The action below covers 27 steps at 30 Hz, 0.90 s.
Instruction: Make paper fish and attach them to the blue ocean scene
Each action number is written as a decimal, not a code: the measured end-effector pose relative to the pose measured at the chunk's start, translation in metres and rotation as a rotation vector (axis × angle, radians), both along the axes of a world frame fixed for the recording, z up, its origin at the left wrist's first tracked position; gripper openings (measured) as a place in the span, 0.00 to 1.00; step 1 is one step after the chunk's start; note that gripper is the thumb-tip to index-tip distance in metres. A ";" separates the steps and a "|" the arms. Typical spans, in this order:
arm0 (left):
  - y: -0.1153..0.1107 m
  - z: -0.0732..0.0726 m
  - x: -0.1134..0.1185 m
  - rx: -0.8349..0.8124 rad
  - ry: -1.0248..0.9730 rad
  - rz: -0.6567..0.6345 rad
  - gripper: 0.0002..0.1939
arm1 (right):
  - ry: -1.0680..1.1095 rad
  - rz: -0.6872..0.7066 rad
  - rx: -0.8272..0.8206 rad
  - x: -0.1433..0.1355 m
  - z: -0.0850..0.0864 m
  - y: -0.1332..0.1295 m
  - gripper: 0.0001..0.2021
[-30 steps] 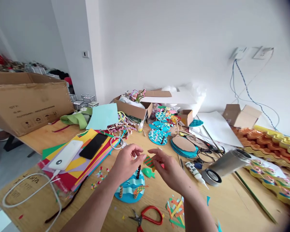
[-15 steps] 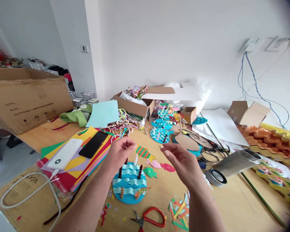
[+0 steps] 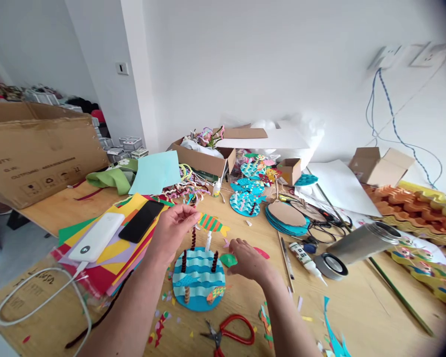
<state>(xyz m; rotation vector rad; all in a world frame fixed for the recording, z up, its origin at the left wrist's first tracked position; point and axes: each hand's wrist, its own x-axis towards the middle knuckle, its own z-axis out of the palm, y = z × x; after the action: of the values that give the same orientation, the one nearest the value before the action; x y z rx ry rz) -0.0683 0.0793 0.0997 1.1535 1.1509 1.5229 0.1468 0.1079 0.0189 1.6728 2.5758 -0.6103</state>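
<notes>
While the left hand (image 3: 176, 225) pinches a striped paper fish (image 3: 210, 222) by its head end, with the thumb and fingertips closed together, the right hand (image 3: 247, 258) is lower, palm down, its fingers loosely bent and apart. I see nothing held in it; whether a fingertip touches the green paper fish (image 3: 228, 260) beside it, I cannot tell.

From where I stand, the striped fish appears just above the far edge of the blue disc (image 3: 196, 305), near the white chenille coil (image 3: 208, 241), but I cannot tell if they touch. The disc lies flat on the wooden table (image 3: 241, 297); an orange paper fish (image 3: 216, 294) is at its near right edge. Toward the table's near edge lie the red-handled pliers (image 3: 238, 329).

In my judgement, the step in hand is bringing the striped fish to the coils. The next move would call for a light pinch, because paper bends easily, and for lining the fish up with a coil without pushing it over. The glue bottle (image 3: 305, 260), on the side toward the table's right edge, looks within easy reach.
</notes>
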 end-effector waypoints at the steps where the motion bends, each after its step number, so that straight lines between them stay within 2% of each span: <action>1: 0.000 0.000 0.000 0.000 -0.003 0.002 0.11 | -0.012 0.014 -0.001 -0.003 -0.003 0.000 0.23; 4: 0.001 0.000 0.000 0.001 -0.003 0.011 0.11 | -0.038 0.040 0.001 -0.006 -0.005 -0.001 0.22; 8: 0.001 -0.001 0.001 0.000 -0.007 0.014 0.11 | -0.048 0.042 0.004 -0.003 -0.001 -0.002 0.17; 11: 0.001 -0.001 0.001 -0.003 -0.011 0.010 0.11 | -0.043 0.020 0.005 -0.001 0.002 -0.001 0.17; 16: 0.002 -0.003 0.000 -0.003 -0.004 0.012 0.11 | -0.033 -0.049 0.036 0.006 0.000 0.005 0.13; 20: 0.004 -0.006 -0.002 -0.010 0.010 0.012 0.12 | 0.020 -0.099 0.057 0.014 0.000 0.011 0.13; 27: 0.008 -0.010 -0.004 -0.029 0.015 0.038 0.12 | 0.179 -0.133 0.063 0.025 0.011 0.012 0.15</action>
<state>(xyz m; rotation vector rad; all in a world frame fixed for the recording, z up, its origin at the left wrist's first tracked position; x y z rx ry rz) -0.0726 0.0869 0.0900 1.1314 1.2073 1.5237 0.1714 0.1202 0.0296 1.9052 2.6435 -0.7243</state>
